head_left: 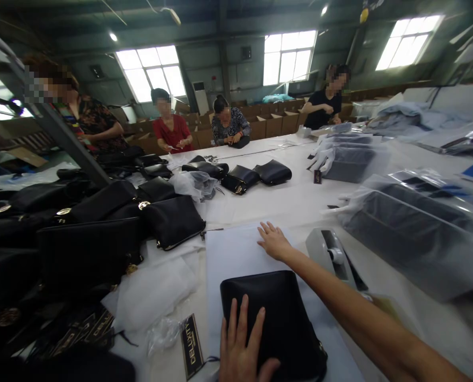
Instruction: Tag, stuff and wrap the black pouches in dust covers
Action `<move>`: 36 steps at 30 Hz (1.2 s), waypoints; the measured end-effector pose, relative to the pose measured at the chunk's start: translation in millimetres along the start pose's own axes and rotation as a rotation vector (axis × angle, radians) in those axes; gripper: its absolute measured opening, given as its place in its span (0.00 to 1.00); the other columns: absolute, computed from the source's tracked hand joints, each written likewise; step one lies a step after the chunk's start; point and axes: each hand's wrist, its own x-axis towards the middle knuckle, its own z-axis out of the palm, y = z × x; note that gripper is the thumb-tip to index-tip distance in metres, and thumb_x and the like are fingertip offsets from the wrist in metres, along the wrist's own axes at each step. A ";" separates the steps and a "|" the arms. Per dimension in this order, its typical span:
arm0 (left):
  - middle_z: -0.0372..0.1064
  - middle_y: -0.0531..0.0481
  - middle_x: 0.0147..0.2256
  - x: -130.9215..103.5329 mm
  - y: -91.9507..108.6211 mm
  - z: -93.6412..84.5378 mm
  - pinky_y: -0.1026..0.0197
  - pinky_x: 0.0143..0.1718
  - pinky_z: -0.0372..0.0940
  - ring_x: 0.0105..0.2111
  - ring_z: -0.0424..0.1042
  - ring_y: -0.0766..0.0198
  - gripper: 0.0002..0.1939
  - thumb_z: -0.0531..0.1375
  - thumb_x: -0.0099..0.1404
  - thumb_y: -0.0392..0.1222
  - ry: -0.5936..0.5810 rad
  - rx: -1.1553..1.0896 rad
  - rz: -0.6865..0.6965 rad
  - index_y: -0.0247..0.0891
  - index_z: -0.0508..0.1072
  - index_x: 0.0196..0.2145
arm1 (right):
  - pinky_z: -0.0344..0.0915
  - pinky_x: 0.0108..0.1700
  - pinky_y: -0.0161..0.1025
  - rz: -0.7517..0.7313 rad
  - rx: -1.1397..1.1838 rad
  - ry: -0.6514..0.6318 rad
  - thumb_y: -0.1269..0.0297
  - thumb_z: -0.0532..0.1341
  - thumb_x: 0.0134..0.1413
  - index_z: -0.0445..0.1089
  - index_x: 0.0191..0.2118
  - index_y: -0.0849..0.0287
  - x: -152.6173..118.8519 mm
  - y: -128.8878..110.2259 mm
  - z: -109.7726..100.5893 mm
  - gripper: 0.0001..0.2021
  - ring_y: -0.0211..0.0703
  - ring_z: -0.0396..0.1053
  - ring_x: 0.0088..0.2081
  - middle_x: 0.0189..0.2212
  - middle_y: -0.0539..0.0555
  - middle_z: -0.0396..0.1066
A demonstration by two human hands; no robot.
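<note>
A black handbag (276,313) lies flat on a sheet of white paper (224,252) in front of me. My left hand (242,345) rests on the bag with its fingers spread. Beyond the bag, my right hand (274,241) reaches onto the far part of the paper, fingers apart and holding nothing. A black tag with gold lettering (191,347) is beside the bag on the left. To the right of the paper stands a grey tape dispenser (332,254), close to my right forearm.
Black bags (89,249) are heaped on the left, with thin white sheets (157,292) beside them. Bags in clear plastic (411,228) are stacked on the right. More bags (274,172) lie farther up the table. Several people stand or sit along the far side, cardboard boxes (274,126) behind them.
</note>
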 end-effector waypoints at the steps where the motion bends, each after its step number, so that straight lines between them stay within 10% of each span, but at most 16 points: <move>1: 0.48 0.42 0.68 -0.3 -0.9 1.7 0.33 0.54 0.62 0.65 0.51 0.34 0.48 0.69 0.51 0.42 0.006 0.007 0.004 0.51 0.54 0.66 | 0.49 0.62 0.65 0.002 -0.007 -0.004 0.62 0.57 0.62 0.63 0.61 0.64 4.7 1.3 6.3 0.23 0.66 0.46 0.67 0.66 0.68 0.51; 10: 0.55 0.41 0.65 -1.8 -1.3 9.2 0.31 0.54 0.62 0.63 0.54 0.35 0.45 0.67 0.54 0.57 0.046 0.036 0.016 0.53 0.56 0.65 | 0.51 0.63 0.56 -0.169 0.019 0.168 0.67 0.58 0.60 0.76 0.40 0.55 1.1 6.2 6.0 0.09 0.53 0.61 0.61 0.55 0.56 0.71; 16: 0.58 0.42 0.64 4.4 -10.8 -13.2 0.39 0.54 0.65 0.62 0.59 0.42 0.36 0.64 0.61 0.49 0.054 -0.045 0.048 0.50 0.57 0.65 | 0.53 0.61 0.56 -0.169 0.095 0.333 0.66 0.58 0.60 0.73 0.37 0.54 -11.9 -1.5 -17.1 0.06 0.49 0.71 0.52 0.50 0.55 0.74; 19: 0.57 0.44 0.65 31.5 -19.4 -42.7 0.45 0.58 0.63 0.61 0.63 0.52 0.31 0.55 0.69 0.38 0.122 -0.013 -0.026 0.47 0.52 0.67 | 0.50 0.63 0.56 -0.214 0.130 0.404 0.66 0.58 0.60 0.71 0.37 0.54 -30.4 -6.9 -33.3 0.04 0.48 0.70 0.53 0.52 0.54 0.74; 24: 0.46 0.42 0.68 109.5 -23.3 -93.6 0.33 0.64 0.45 0.68 0.42 0.44 0.33 0.58 0.66 0.33 0.249 0.174 -0.048 0.45 0.54 0.66 | 0.43 0.66 0.58 -0.426 0.128 0.484 0.73 0.56 0.58 0.69 0.36 0.54 -80.2 -17.9 -64.7 0.07 0.48 0.67 0.56 0.54 0.53 0.72; 27: 0.59 0.43 0.64 135.2 -19.3 -105.6 0.29 0.64 0.35 0.66 0.51 0.47 0.29 0.59 0.64 0.29 0.165 0.157 0.085 0.44 0.63 0.61 | 0.40 0.67 0.59 -0.497 0.089 0.455 0.74 0.56 0.57 0.69 0.37 0.54 -111.6 -22.4 -81.2 0.08 0.49 0.64 0.59 0.53 0.53 0.72; 33: 0.77 0.49 0.47 97.3 -3.8 -86.1 0.38 0.65 0.48 0.50 0.74 0.59 0.11 0.54 0.68 0.29 0.102 0.013 0.305 0.40 0.74 0.39 | 0.37 0.67 0.64 -0.436 0.034 0.429 0.69 0.62 0.57 0.64 0.59 0.55 -159.2 -21.0 -91.2 0.23 0.51 0.66 0.56 0.44 0.54 0.76; 36: 0.77 0.47 0.48 65.9 1.3 -71.0 0.42 0.59 0.61 0.49 0.74 0.57 0.11 0.54 0.68 0.29 0.144 0.019 0.329 0.39 0.74 0.40 | 0.39 0.67 0.64 -0.462 0.004 0.425 0.71 0.60 0.58 0.71 0.51 0.52 -178.6 -19.1 -82.8 0.15 0.48 0.69 0.50 0.34 0.51 0.75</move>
